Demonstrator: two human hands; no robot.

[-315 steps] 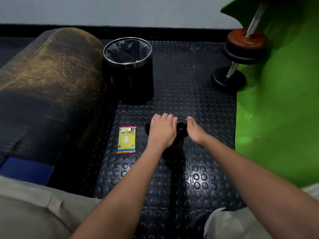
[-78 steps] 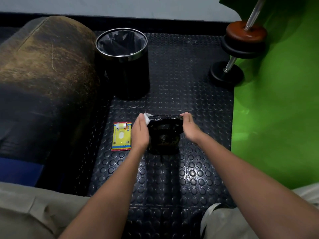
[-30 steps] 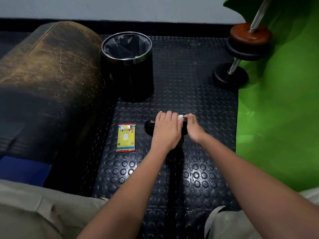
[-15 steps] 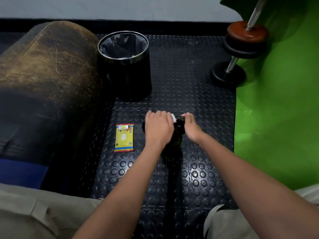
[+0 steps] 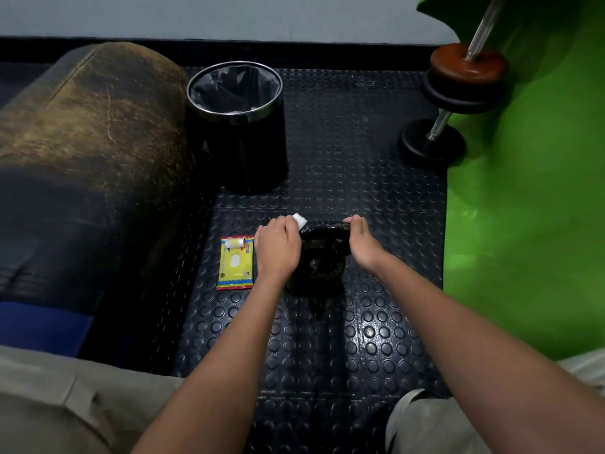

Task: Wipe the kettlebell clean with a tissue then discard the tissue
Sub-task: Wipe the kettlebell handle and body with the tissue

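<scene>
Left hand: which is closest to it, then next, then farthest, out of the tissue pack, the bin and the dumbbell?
From the left hand:
1. Tissue pack, just beside it on the left.
2. Bin, behind it, farther back.
3. Dumbbell, far off at the back right.

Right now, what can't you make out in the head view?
- Tissue: mostly hidden inside the left hand.
- Kettlebell: left side covered by that hand; dirt unreadable on dark metal.
- Right hand: fingertips hidden behind the handle.
- Tissue pack: print too small.
- Bin: bottom not visible.
</scene>
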